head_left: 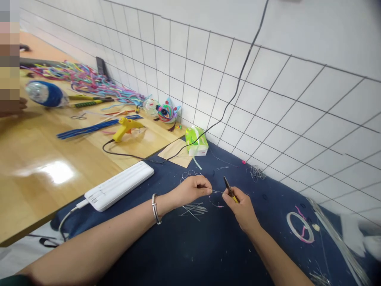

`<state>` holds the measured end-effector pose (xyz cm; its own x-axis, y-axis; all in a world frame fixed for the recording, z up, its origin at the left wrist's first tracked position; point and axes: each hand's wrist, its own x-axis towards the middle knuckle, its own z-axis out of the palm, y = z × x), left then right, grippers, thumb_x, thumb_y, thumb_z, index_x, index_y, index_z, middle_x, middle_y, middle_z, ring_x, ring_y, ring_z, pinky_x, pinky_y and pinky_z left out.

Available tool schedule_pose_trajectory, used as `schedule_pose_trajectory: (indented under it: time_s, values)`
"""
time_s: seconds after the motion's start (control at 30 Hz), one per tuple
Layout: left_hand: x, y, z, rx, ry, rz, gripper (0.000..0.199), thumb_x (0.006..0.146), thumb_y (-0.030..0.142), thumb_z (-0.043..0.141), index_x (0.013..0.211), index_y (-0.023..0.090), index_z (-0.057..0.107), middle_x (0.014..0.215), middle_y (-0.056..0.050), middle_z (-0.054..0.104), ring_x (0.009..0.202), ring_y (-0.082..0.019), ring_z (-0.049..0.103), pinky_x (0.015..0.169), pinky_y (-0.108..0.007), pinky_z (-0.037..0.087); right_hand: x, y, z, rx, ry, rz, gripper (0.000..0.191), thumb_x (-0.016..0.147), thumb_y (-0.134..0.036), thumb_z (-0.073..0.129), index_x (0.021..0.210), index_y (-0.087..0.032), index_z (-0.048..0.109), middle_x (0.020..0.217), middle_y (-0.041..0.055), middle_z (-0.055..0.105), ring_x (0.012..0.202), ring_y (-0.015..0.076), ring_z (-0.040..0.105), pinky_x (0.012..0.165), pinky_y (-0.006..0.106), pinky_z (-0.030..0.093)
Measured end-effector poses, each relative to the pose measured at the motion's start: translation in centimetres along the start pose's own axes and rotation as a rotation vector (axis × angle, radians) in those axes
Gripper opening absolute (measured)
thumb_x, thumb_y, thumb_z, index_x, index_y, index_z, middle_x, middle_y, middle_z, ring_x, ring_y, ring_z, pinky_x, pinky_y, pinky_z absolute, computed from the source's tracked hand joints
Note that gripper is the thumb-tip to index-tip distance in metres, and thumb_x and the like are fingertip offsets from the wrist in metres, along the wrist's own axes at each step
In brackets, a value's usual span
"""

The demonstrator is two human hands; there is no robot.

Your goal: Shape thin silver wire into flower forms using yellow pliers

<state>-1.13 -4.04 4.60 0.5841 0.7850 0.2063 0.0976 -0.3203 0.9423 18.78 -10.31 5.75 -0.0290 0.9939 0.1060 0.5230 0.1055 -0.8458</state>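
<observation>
Here, between your hands, a thin wire (216,192) hangs over the dark cloth (190,254). Your left hand (190,190) pinches one end between thumb and fingertip; your right hand (244,212) closes round the pliers (233,197), its thumb and finger meeting the wire's other end, though you cannot tell how firmly. That wire looks light and springy, stiff enough to keep a bend yet easy to kink, and perhaps slippery; it likely handles best when you take it close to the bend, minding the sharp tips. Just below your left hand, straight wire pieces (195,209) lie crossed on the cloth. Farther out, you have the tissue pack (197,142) by the wall grid (210,59), and the yellow glue gun (126,128) on the wooden tabletop (98,153).
</observation>
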Motion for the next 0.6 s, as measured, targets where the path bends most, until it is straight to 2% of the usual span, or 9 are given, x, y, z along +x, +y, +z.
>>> schedule_pose_trajectory:
  time_s: [0.27, 0.43, 0.6]
  values:
    - [0.2, -0.6, 0.7, -0.036, -0.059, -0.072, 0.012, 0.079, 0.024, 0.053, 0.077, 0.016, 0.061, 0.071, 0.0, 0.056, 0.067, -0.011, 0.049, 0.063, -0.022, 0.039, -0.1, 2.4, 0.4, 0.159, -0.05, 0.061, 0.021, 0.078, -0.04, 0.053, 0.082, -0.019, 0.056, 0.073, -0.0019, 0.048, 0.065, 0.0112, 0.042, 0.061, 0.022, 0.034]
    - [0.0, -0.4, 1.2, -0.067, -0.015, -0.04, 0.013, 0.081, 0.025, 0.052, 0.076, 0.015, 0.059, 0.071, 0.0, 0.055, 0.066, -0.01, 0.049, 0.062, -0.021, 0.039, -0.2, 2.7, 0.4, 0.284, -0.02, 0.1, 0.022, 0.077, -0.041, 0.056, 0.084, -0.019, 0.056, 0.071, -0.0023, 0.046, 0.062, 0.0105, 0.039, 0.058, 0.022, 0.033]
    - [-0.4, -0.3, 2.2, -0.332, -0.136, -0.226, 0.02, 0.084, 0.032, 0.047, 0.087, 0.014, 0.055, 0.053, 0.002, 0.054, 0.046, -0.008, 0.048, 0.043, -0.017, 0.034, -0.1, 2.8, 0.4, 0.279, 0.025, 0.091, 0.023, 0.077, -0.041, 0.056, 0.08, -0.019, 0.055, 0.066, -0.0034, 0.041, 0.06, 0.0099, 0.035, 0.057, 0.022, 0.031]
